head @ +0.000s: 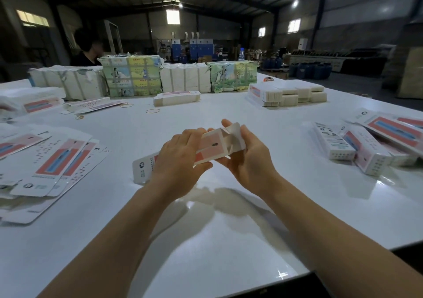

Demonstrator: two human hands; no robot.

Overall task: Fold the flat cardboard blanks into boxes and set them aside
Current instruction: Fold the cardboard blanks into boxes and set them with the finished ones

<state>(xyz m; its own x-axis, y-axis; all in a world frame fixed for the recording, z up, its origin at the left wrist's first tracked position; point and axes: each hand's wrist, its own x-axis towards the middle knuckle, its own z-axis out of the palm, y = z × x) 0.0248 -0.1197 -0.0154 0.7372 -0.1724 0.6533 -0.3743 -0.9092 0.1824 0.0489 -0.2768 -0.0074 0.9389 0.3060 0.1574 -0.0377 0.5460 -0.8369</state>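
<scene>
Box in work: a long white cardboard carton printed with a pink-red panel (207,150), half-formed, was held above the middle of the glossy white table (206,229); its far end stood open with a white end flap (233,129) raised.
Left hand: your left hand (177,160) lay over the carton's near half, fingers curled across its top and thumb under its lower edge, clamped on it.
Right hand: your right hand (246,160) cupped the carton's open end from below and the right side, fingers curled round it, fingertips reaching past the flap.
Flat supply: a loose fan of flat white blanks with pink and blue print (50,162) lay at your left on the table.
Finished pile: several folded white boxes with the same print (366,146) lay jumbled at your right, well apart from your hands.
Far edge: paper-wrapped bundles (131,75) stood in a row; yellow rubber bands (153,110) lay before them.
Background: a seated person (88,50) was behind the bundles.
</scene>
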